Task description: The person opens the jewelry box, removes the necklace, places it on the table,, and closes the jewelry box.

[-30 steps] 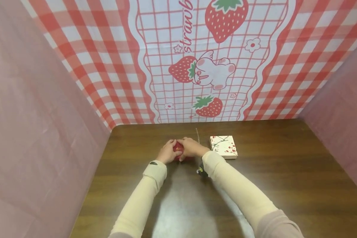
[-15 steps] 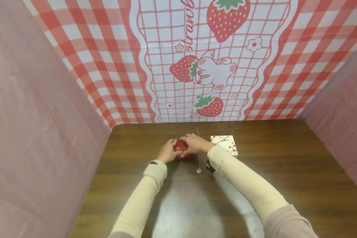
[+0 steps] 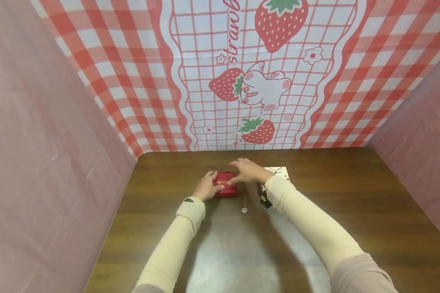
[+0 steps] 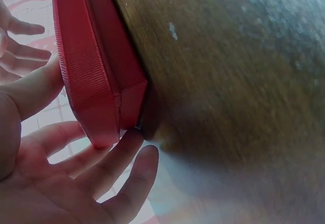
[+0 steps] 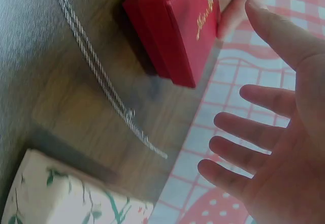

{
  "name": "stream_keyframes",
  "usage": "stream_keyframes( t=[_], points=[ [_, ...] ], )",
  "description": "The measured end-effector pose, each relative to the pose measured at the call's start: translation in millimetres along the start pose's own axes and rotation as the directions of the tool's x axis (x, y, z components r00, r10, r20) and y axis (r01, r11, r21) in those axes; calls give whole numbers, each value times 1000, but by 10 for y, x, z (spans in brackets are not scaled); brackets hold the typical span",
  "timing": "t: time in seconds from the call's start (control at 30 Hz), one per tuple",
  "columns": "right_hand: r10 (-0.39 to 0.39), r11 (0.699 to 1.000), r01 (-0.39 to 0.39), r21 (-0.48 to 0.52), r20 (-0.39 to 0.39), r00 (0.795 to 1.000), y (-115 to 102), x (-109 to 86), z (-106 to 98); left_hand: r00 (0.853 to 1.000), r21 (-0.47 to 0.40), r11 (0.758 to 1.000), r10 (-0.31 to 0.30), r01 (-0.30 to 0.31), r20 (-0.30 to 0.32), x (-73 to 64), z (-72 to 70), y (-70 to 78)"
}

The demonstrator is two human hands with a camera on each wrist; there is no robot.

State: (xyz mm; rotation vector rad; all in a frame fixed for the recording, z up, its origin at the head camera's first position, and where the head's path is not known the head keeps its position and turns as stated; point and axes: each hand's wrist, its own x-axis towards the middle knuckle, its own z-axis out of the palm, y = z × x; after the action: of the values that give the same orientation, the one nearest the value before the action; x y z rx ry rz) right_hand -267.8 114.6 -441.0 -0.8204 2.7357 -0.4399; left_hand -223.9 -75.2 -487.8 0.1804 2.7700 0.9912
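Note:
On the table a red jewelry box [image 3: 227, 191] with gold lettering lies with its lid down. My left hand [image 3: 205, 188] holds it by its left end, thumb on the lid and fingers along the side. In the left wrist view, the red box [image 4: 89, 56] shows its lid seam closed. My right hand [image 3: 251, 171] hovers just right of the box, fingers spread and apart from it; the right wrist view shows that hand [image 5: 274, 127] holding nothing. Between the red box and a white patterned box lies a silver chain necklace [image 5: 99, 79], its round pendant [image 3: 244, 210] toward me.
The white box [image 3: 283, 172] with red flowers and green branches sits to the right, partly hidden by my right arm. A wooden table [image 3: 150, 211] carries everything. Behind rises a red-checked strawberry cloth [image 3: 190, 65]; pink cloth walls [image 3: 51, 162] flank both sides.
My right hand has let go of the red box and moved right, uncovering the lid and the necklace. The left hand has stayed in place on the box.

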Motion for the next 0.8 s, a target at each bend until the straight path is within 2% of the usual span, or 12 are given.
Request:
stream_keyframes(
  t=[0.33, 0.6, 0.8],
  points=[
    [57, 998, -58, 21, 24, 998, 238, -109, -110, 1000, -1, 1000, -24, 24, 9, 27, -6, -9],
    [84, 996, -85, 35, 25, 996, 392, -322, -202, 1000, 2, 1000, -9, 9, 8, 19, 12, -16],
    [122, 992, -123, 41, 34, 992, 552, -411, -208, 1000, -19, 1000, -18, 18, -3, 17, 2, -5]
  ],
)
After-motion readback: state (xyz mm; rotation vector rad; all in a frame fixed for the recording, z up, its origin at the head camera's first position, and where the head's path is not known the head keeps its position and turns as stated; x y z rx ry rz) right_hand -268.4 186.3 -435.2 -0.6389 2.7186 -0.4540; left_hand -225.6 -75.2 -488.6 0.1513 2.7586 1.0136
